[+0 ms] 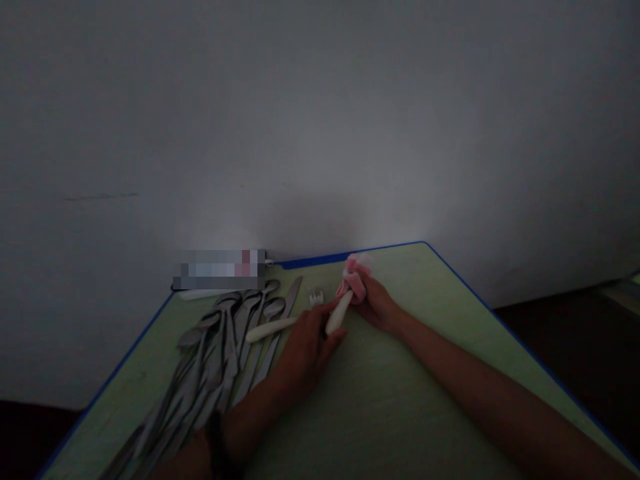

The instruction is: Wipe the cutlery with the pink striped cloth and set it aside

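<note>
Left hand [307,340] closed on a white handle [340,315], thumb and fingers around it, just nearer than the cloth. Right hand [376,303] gripping the pink cloth [356,287], bunched round the utensil's far end; that end is hidden, can't tell what kind. Step in hand looks like wiping. Next move seems to call for a steady left hold on the handle while the cloth is worked along it, snug but loose enough to slide. Fork head [315,296] left of cloth, near it. Second white handle [270,329] farther left; contact with left hand unclear. Knife [296,291] and spoon pile [225,340] left of cloth too. Table [425,400] under all.
</note>
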`<state>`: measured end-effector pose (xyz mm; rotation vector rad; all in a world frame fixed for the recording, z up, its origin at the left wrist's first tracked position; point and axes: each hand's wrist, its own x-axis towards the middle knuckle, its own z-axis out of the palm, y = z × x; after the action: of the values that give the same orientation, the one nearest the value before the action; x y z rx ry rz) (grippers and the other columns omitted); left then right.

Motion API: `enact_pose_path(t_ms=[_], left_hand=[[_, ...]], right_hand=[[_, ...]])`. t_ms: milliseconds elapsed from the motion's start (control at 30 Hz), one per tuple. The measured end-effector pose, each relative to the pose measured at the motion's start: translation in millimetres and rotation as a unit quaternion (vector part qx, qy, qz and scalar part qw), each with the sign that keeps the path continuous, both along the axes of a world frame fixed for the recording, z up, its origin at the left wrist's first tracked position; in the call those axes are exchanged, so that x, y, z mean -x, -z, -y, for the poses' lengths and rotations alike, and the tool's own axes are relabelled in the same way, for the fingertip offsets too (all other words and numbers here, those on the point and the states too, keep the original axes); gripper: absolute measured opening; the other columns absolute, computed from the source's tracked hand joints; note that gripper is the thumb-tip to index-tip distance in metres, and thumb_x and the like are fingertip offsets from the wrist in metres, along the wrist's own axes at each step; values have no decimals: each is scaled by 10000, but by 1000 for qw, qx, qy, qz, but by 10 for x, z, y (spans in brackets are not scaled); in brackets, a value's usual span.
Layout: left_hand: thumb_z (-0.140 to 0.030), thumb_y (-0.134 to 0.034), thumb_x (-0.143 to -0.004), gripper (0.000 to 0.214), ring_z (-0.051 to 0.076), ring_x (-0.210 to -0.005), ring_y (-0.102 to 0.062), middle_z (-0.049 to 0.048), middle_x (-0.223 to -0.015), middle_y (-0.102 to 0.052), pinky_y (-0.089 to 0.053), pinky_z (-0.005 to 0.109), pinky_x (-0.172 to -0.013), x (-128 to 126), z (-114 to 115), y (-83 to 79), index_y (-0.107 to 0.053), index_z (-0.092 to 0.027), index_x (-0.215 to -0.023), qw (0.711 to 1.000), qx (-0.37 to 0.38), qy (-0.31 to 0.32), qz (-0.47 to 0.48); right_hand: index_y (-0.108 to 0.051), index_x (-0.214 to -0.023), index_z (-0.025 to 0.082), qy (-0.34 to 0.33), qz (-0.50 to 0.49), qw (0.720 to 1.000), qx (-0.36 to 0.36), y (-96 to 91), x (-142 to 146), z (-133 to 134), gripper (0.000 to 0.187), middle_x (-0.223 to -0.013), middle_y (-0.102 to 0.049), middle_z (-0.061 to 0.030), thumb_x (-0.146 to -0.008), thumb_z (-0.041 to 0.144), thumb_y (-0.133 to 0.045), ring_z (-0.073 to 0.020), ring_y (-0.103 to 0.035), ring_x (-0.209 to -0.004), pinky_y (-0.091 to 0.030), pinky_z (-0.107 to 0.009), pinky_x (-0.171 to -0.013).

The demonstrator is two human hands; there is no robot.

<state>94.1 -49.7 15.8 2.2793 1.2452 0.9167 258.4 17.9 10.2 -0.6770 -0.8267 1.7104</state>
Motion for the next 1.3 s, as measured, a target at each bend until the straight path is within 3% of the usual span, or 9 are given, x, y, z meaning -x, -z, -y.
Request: enact_pose_path(t_ms=[200, 767, 967, 1300], left_hand=[[-330, -331, -940, 361, 211, -1015, -549, 91, -1119, -584, -454, 390, -875, -4, -8, -28, -453, -188, -1248, 998, 2, -53, 22], [-359, -326, -938, 401, 202, -876, -588, 101, -1019, -616, -486, 347, -726, -15, 12, -60, -404, -188, -1291, 999, 32, -19, -19], [-361, -319, -939, 417, 188, -827, -595, 104, -1045, -609, -487, 339, -706, -28, 25, -77, -384, -187, -1312, 999, 40, -18, -13], [-333, -350, -932, 368, 214, -991, -566, 98, -1113, -592, -467, 385, -835, -9, -14, -14, -432, -197, -1265, 999, 14, -34, 3]], right_hand=[[-530, -705, 199, -2, -27, 999, 28, 38, -16, -17, 272, -621, -555, 19, -715, 459, -609, -103, -455, -552, -342, -230, -498], [-550, -682, 186, -15, -30, 999, 18, 26, -15, -19, 193, -616, -577, 6, -744, 365, -582, -100, -457, -542, -372, -232, -524], [-533, -700, 189, -9, -39, 999, 18, 48, -12, -22, 233, -601, -549, 25, -748, 409, -590, -92, -438, -527, -374, -233, -532], [-565, -723, 167, 12, -17, 1000, 17, 32, -23, 8, 318, -647, -575, 3, -697, 468, -663, -103, -487, -586, -375, -236, -534]])
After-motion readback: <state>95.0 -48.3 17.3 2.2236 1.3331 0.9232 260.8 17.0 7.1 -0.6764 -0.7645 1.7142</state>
